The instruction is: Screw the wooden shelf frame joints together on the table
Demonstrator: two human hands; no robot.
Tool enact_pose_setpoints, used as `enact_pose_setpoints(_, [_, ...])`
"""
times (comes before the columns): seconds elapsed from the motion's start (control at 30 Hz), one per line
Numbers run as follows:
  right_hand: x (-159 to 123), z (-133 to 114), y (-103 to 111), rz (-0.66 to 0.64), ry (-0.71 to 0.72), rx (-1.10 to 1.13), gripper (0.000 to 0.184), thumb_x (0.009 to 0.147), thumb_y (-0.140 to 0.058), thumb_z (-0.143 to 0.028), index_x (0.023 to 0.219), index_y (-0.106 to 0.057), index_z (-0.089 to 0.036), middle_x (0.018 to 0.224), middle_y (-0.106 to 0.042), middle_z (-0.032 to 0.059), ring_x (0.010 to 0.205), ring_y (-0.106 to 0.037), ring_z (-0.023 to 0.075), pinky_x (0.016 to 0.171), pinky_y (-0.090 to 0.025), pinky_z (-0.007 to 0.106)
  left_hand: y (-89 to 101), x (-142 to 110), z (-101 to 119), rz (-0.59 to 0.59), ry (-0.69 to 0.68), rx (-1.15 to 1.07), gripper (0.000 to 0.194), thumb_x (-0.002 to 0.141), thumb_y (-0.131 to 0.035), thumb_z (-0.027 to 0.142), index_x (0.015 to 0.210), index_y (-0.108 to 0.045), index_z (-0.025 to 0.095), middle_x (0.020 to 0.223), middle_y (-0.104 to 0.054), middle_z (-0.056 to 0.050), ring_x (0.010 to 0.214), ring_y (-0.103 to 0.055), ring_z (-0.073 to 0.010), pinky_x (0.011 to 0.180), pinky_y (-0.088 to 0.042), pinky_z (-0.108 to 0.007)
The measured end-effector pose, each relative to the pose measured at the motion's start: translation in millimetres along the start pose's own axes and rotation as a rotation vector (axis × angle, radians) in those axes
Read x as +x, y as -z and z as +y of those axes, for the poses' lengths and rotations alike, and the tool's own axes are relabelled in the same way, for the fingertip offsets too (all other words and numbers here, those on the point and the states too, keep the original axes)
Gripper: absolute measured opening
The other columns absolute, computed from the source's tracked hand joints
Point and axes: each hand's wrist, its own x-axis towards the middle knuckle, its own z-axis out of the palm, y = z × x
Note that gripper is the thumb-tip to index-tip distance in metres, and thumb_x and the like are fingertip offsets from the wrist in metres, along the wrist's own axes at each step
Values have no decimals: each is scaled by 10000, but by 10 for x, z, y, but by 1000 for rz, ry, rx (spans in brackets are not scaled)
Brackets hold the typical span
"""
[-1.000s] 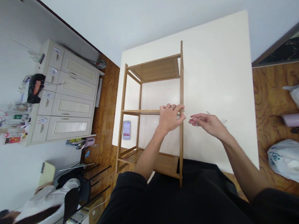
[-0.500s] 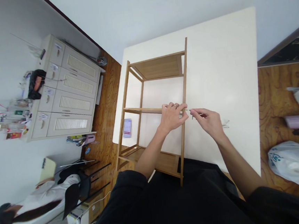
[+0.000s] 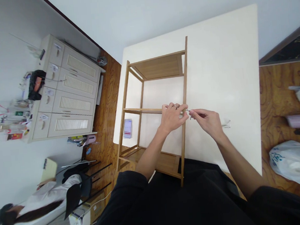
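A wooden shelf rack (image 3: 185,75) with three shelves lies on its side on the white table. My left hand (image 3: 171,117) is wrapped round its near right post, where the middle shelf (image 3: 150,110) meets it. Just right of that post, my right hand (image 3: 209,122) pinches a small, thin metal hex key (image 3: 190,117) between thumb and fingertips. The key's tip reaches the post beside my left fingertips; whether a screw sits there is too small to tell.
On the white table (image 3: 226,56) lie a small clear packet (image 3: 226,124) and a phone (image 3: 127,128) with a blurred screen. A white cabinet (image 3: 67,95) stands at left; a person (image 3: 49,198) sits below it. Plastic bags (image 3: 296,161) rest on the floor at right.
My right hand has moved slightly left, bringing the hex key up to the post. The left hand keeps its place on the rack.
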Motion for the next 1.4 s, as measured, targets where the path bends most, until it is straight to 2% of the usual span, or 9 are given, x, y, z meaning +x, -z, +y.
enact_pose_setpoints(0.23, [49,-44,66,-59,88,-66,411,898,-610,-563,939,-820,-211,924,-790,86,825,-719,242,692,-560,338,24,-4,16,-1,2,2,208,960,-544,323,1137,-648,290,1026,-713,-28,1038,-562,-243,929,-337,-426])
enact_pose_setpoints(0.37, [153,-19,117,-195,-71,83,448,835,-673,-606,863,-811,-180,703,-736,53,667,-672,193,670,-548,316,51,0,26,-32,8,32,231,967,-531,349,1168,-636,303,1077,-714,-24,1075,-555,-240,928,-338,-420])
enact_pose_setpoints(0.5, [246,-49,125,-315,-238,302,458,707,-799,-619,717,-750,-164,656,-701,51,594,-614,138,603,-526,266,84,3,31,-57,-2,55,253,982,-510,364,1195,-645,334,1108,-708,-17,1090,-550,-236,917,-336,-414])
enact_pose_setpoints(0.67, [285,-137,86,-316,-435,531,560,490,-946,-561,775,-630,-198,663,-714,42,539,-598,124,510,-498,243,103,8,27,-72,-16,72,233,994,-508,379,1157,-672,347,1094,-705,-17,1064,-552,-232,890,-330,-412])
enact_pose_setpoints(0.8, [181,-165,66,-237,-265,413,482,672,-840,-611,770,-611,-198,718,-736,66,582,-642,145,577,-555,278,88,15,30,-65,1,68,225,1003,-503,375,1139,-679,341,1071,-712,-22,1063,-548,-233,888,-325,-415])
enact_pose_setpoints(0.9, [43,-174,101,-177,-48,148,371,882,-664,-550,968,-696,-190,855,-772,89,724,-721,199,718,-606,344,83,18,43,-57,18,60,229,1011,-490,372,1131,-683,340,1052,-717,-25,1055,-548,-234,894,-321,-419])
enact_pose_setpoints(1.03, [-73,-124,215,-323,157,-117,456,944,-592,-385,1372,-597,-228,1216,-740,97,957,-758,270,818,-620,395,88,22,54,-60,23,50,233,1011,-475,355,1126,-677,338,1033,-719,-25,1053,-548,-239,898,-320,-423])
enact_pose_setpoints(1.13, [-70,-32,271,-411,281,-227,591,937,-611,-365,1502,-472,-260,1386,-649,88,1022,-748,282,877,-617,422,84,24,56,-70,29,45,232,1005,-476,333,1122,-677,333,1024,-716,-27,1059,-547,-240,903,-321,-420])
enact_pose_setpoints(1.4, [90,65,265,-354,523,-573,431,1028,-456,-356,1397,-575,-168,1242,-722,158,1058,-732,310,900,-589,449,39,9,20,-34,4,49,257,1017,-463,352,1200,-641,331,1063,-726,-17,1066,-560,-230,912,-327,-415])
